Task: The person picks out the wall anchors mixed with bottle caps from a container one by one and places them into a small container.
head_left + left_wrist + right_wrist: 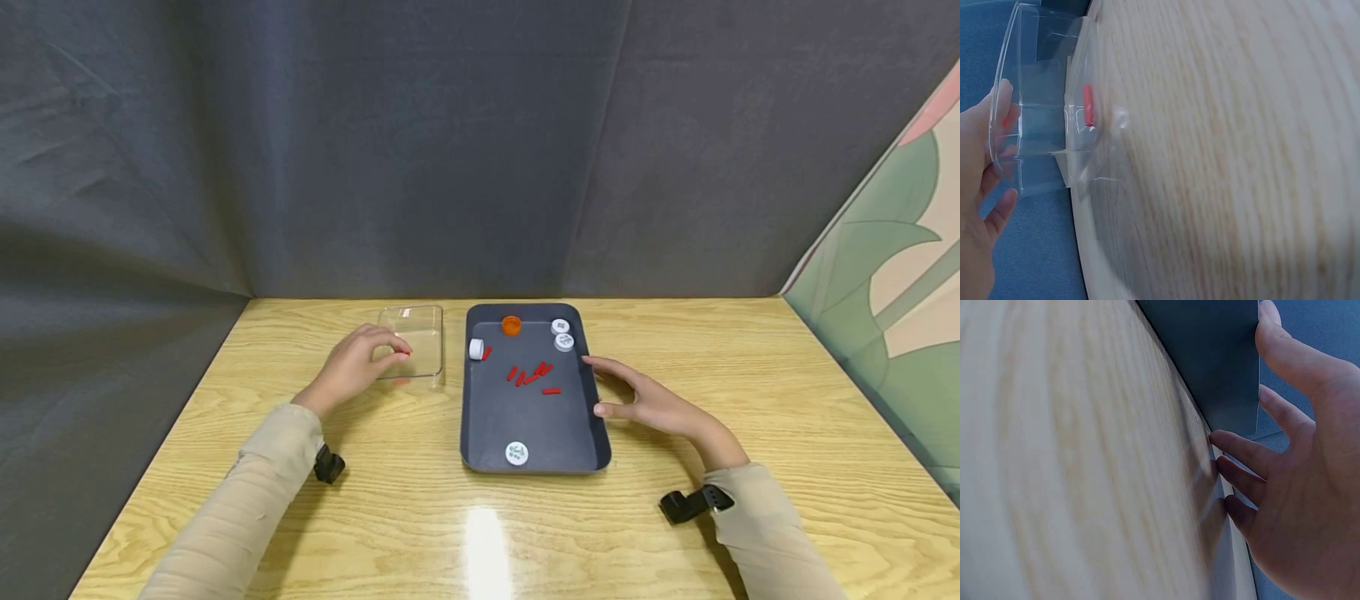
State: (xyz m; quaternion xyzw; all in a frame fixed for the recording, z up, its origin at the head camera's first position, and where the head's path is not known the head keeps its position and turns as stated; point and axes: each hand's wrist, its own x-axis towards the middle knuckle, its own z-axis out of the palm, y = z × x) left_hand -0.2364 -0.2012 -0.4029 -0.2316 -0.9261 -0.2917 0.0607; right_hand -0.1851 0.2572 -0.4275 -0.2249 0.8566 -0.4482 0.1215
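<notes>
Over a clear plastic box [427,333], my left hand [348,367] pinches a small red stick [408,354] between thumb and fingertips. Another red stick [1088,105] lies in the bottom of the box in the left wrist view. My right hand [660,404] rests against the right side of a dark grey tray [495,433], its fingers spread and touching the wall and rim. Several red sticks [551,391] lie scattered in the middle of the tray.
Also in the tray are an orange cap [511,325], two white caps [564,342] at the back right, a white cap on its side [476,349] and a white cap with green marks [517,453] at the front. A grey curtain [420,167] stands behind the wooden table [390,517].
</notes>
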